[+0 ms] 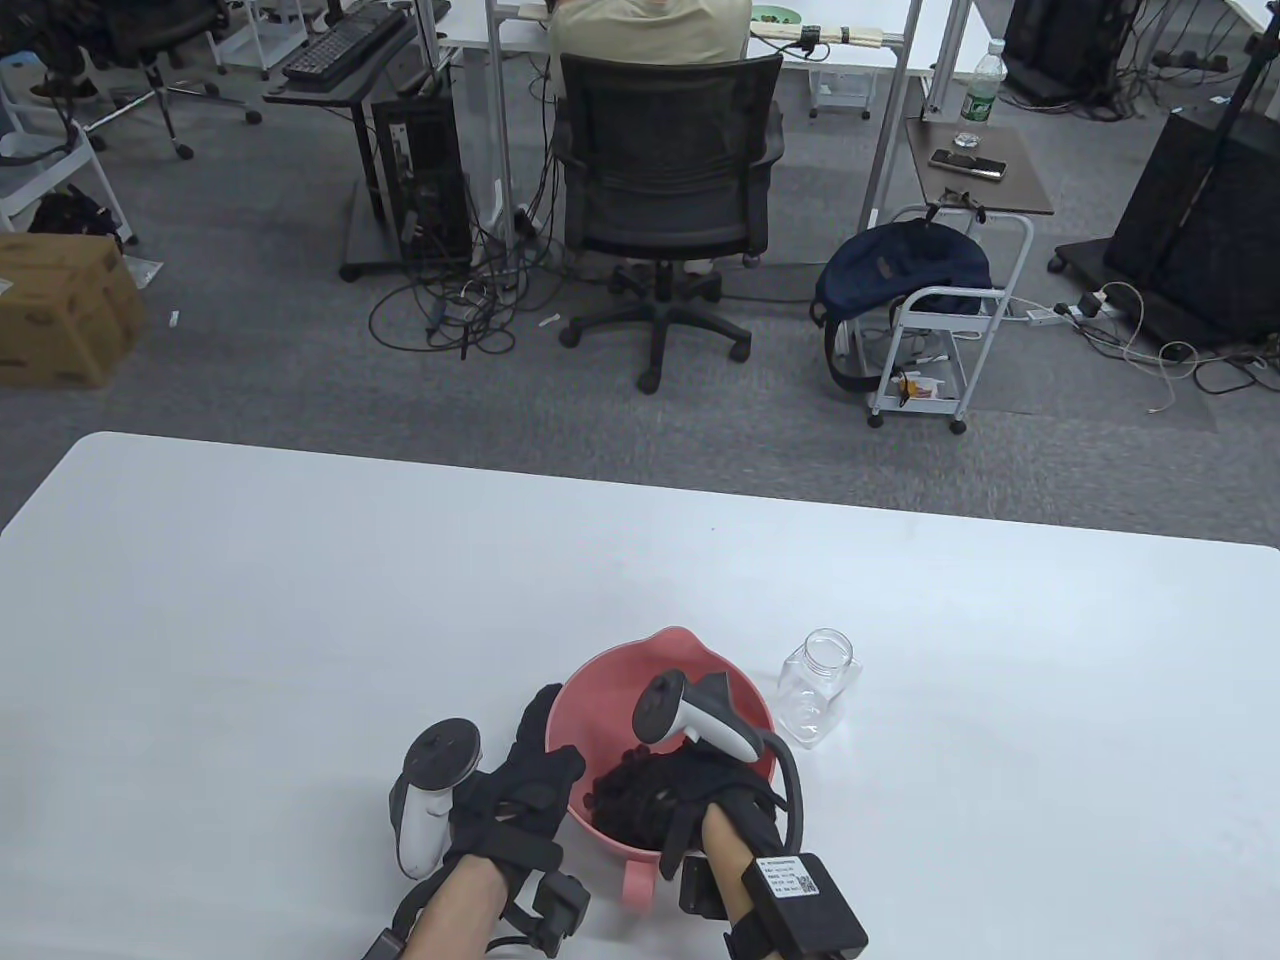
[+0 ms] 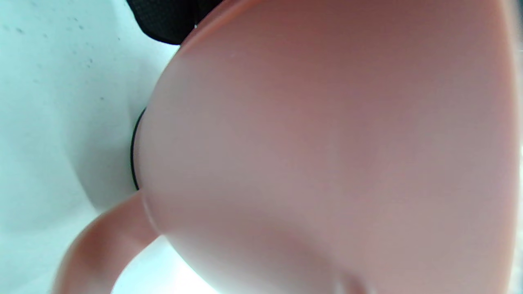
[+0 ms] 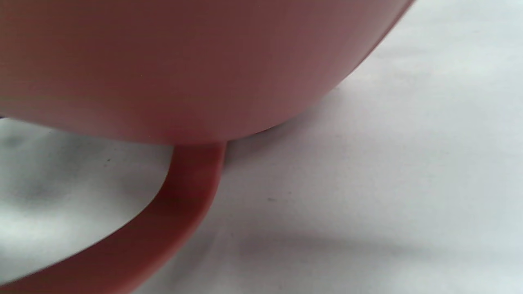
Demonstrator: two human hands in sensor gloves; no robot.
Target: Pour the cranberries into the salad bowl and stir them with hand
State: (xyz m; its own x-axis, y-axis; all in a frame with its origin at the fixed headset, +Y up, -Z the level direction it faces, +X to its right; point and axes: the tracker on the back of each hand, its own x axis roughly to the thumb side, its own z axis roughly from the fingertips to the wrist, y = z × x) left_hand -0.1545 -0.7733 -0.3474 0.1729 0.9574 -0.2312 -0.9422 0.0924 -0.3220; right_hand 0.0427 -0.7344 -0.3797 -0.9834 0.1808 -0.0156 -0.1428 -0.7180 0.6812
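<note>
Hands are both busy at the round pink plastic salad bowl, which sits on the white table near the person: the left hand in its black glove lies against the bowl's left wall with straight fingers, most likely to stop it sliding. The right hand in its black glove reaches down inside the bowl, probably stirring; I cannot tell how its fingers are bent, and the cranberries are hidden under it. Just right of the bowl stands the clear plastic jar, upright, lidless and looking empty, so the pouring seems done.
</note>
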